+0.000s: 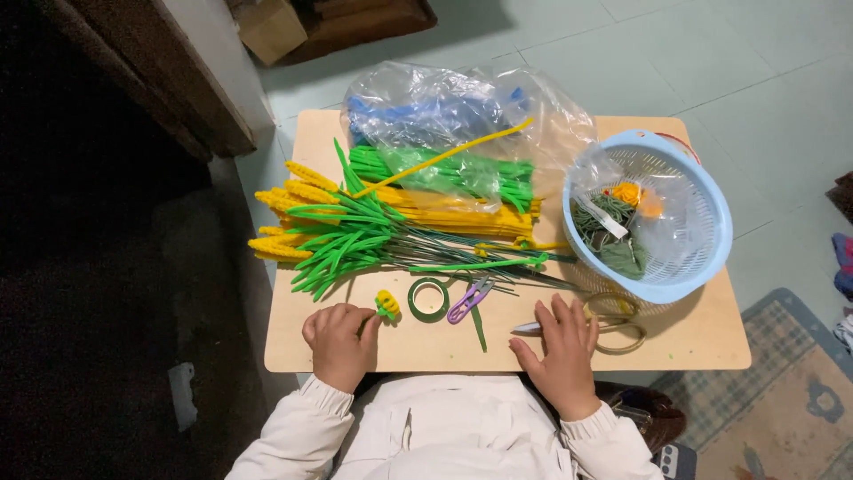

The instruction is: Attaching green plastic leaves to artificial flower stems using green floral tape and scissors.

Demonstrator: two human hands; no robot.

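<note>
My left hand [338,342] rests on the wooden table [693,342] near its front edge and pinches a small yellow and green pipe-cleaner piece [386,305]. My right hand [562,351] lies flat on the table with fingers spread, over a pair of scissors [619,324] whose blade tip shows at the hand's left. Between the hands lie a roll of green tape [428,299], a small purple snipper [469,300] and a short green stem [479,329].
Finished yellow and green pipe-cleaner stalks [324,233] lie in a pile at the left. Yellow and green pipe cleaners [462,209] lie under a clear plastic bag [444,111]. A light blue basket [702,191] with bagged materials stands at the right. A rug [791,391] covers the floor.
</note>
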